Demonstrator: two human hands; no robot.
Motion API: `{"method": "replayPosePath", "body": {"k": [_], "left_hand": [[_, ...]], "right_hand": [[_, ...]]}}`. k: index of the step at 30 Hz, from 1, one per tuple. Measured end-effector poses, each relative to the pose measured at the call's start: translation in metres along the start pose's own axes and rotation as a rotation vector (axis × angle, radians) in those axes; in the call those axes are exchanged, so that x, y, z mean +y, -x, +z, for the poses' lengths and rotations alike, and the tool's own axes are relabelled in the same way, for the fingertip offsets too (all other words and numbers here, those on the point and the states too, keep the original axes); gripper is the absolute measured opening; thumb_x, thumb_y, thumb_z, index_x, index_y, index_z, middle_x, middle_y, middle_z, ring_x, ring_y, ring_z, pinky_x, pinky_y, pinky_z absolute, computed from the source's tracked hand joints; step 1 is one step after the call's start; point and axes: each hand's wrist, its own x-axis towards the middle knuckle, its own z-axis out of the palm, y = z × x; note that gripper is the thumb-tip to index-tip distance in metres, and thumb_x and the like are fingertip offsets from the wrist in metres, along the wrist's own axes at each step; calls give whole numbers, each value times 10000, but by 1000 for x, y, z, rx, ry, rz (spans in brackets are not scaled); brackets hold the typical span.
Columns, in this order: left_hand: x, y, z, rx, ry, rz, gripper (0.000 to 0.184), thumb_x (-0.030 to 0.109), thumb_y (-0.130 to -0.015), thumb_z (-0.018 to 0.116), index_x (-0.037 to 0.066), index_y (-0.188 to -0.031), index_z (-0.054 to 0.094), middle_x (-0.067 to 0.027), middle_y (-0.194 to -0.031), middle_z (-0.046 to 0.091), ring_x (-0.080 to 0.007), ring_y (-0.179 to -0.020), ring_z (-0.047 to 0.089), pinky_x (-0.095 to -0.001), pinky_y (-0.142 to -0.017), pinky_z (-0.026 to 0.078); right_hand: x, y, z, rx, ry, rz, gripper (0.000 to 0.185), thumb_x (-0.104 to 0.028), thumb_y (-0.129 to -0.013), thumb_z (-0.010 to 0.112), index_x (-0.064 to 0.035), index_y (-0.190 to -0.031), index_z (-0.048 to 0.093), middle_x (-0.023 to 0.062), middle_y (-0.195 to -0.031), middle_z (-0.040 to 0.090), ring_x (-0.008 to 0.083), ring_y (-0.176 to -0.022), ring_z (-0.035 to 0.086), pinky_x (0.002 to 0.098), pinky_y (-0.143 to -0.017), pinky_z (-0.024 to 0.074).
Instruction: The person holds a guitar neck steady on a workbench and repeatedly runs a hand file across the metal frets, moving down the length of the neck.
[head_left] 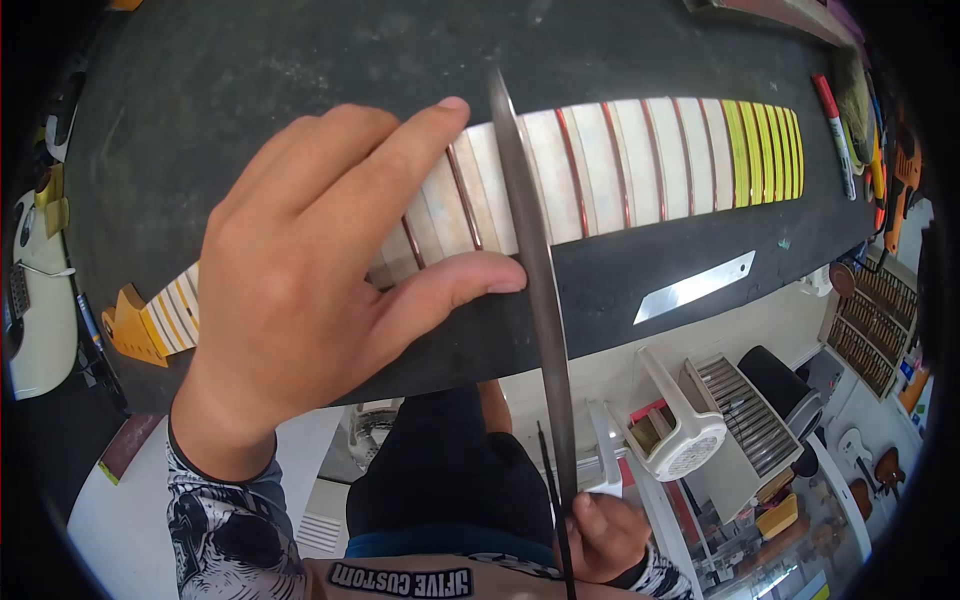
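A guitar neck point(640, 165) lies across the dark bench mat, its metal frets showing between strips of pale masking tape. Yellow strips cover its right end, and the orange-brown headstock point(130, 325) points left. My left hand point(300, 220) is laid over the neck, gripping it with fingers along the far edge and thumb at the near edge. Beside that thumb, a long grey file point(540, 270) crosses the neck, roughly in line with the frets. Its near end is in the closed fingers of my right hand point(605, 535), below the bench edge.
A shiny metal strip with a small hole point(700, 288) lies on the mat near the front edge. Farther right is a red-capped marker point(838, 130). A pale guitar body point(45, 330) is at the far left. Below the bench stands a white chair point(690, 440).
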Motion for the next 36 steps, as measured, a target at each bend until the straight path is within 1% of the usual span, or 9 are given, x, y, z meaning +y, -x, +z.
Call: {"method": "replayPosePath", "body": {"k": [4, 7, 14, 17, 20, 22, 25, 33, 36], "left_hand": [[-1, 0, -2, -15, 15, -13, 712, 392, -638, 826, -40, -1171, 637, -154, -927, 661, -257, -786, 634, -324, -686, 505], [0, -1, -2, -30, 38, -22, 719, 378, -628, 830, -47, -1174, 631, -154, -929, 658, -260, -786, 630, -328, -684, 502], [-1, -1, -3, -38, 69, -19, 732, 371, -615, 827, -36, -1189, 624, -137, -927, 640, -251, -757, 605, -331, -654, 485], [-2, 0, -2, -32, 75, -11, 738, 375, -616, 824, -33, -1195, 620, -129, -918, 633, -245, -743, 595, -331, -644, 477], [-3, 0, -1, -37, 74, -10, 744, 379, -620, 822, -34, -1202, 615, -126, -916, 630, -244, -741, 592, -333, -641, 474], [-2, 0, -2, -43, 72, -12, 745, 380, -622, 821, -34, -1205, 613, -126, -921, 632, -245, -742, 593, -334, -641, 474], [-1, 0, -3, -53, 67, -16, 742, 380, -625, 820, -34, -1204, 612, -129, -931, 636, -247, -743, 596, -334, -642, 475], [-4, 1, -4, -56, 78, -18, 747, 377, -623, 825, -28, -1213, 610, -128, -929, 634, -248, -743, 594, -337, -646, 474], [-1, 0, -4, -65, 64, -28, 751, 375, -619, 827, -27, -1215, 609, -127, -922, 632, -249, -744, 593, -338, -648, 475]], "right_hand": [[-14, -84, 0, -17, -142, 76, 507, 73, -749, 628, 2, -1250, 604, 123, -635, 599, 219, -495, 580, 276, -496, 465], [-16, -97, -1, -32, -130, 92, 509, 69, -712, 697, 12, -1212, 622, 107, -744, 635, 219, -552, 628, 284, -502, 508], [12, 36, -5, -32, -92, 18, 511, 58, -736, 662, -20, -1237, 598, 112, -700, 617, 220, -526, 609, 298, -483, 493], [6, 38, -4, -25, -69, 29, 532, 56, -746, 647, -46, -1264, 583, 110, -672, 604, 224, -501, 592, 307, -470, 479], [-4, -11, 0, 16, -47, 16, 540, 54, -747, 657, -37, -1273, 580, 111, -671, 604, 229, -511, 596, 307, -487, 484], [-12, -59, -6, -64, -56, 23, 551, 54, -704, 708, 8, -1241, 590, 113, -784, 637, 226, -582, 643, 292, -511, 529], [-22, -98, -5, -82, -33, 66, 556, 47, -708, 710, 6, -1248, 587, 116, -795, 639, 225, -575, 638, 290, -511, 529], [2, 10, -7, -77, -40, 3, 525, 41, -687, 715, -15, -1191, 580, 120, -791, 638, 230, -575, 638, 310, -497, 537], [2, 33, -4, -40, -47, 17, 574, 37, -740, 660, -53, -1295, 542, 102, -683, 605, 212, -507, 579, 297, -473, 460]]}}
